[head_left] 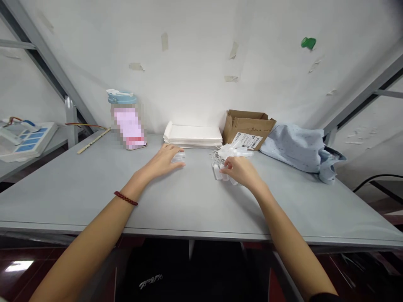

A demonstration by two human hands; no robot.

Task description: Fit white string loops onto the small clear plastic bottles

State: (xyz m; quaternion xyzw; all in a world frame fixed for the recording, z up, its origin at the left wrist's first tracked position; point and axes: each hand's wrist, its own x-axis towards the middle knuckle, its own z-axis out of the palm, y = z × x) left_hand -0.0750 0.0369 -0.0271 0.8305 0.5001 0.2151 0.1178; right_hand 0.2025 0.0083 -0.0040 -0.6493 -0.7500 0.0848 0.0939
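My left hand (163, 160) rests on the grey table with its fingers stretched out and the thumb apart. Between thumb and fingers lie a few small clear plastic pieces (179, 157); whether the hand touches them I cannot tell. To the right is a loose pile of translucent plastic tubes with thin white cords (233, 151). My right hand (242, 171) reaches over the near side of this pile, its fingers bent and pinched at a translucent tube (217, 172). Part of the pile is hidden behind that hand.
Behind the hands sit a stack of white sheets (195, 135) and an open cardboard box (247, 126). Light blue cloth (296, 144) lies at right. A blue-lidded container (122, 97), a phone (129, 128) and a thin stick (93, 141) are at left. The table's front edge (201, 234) is near.
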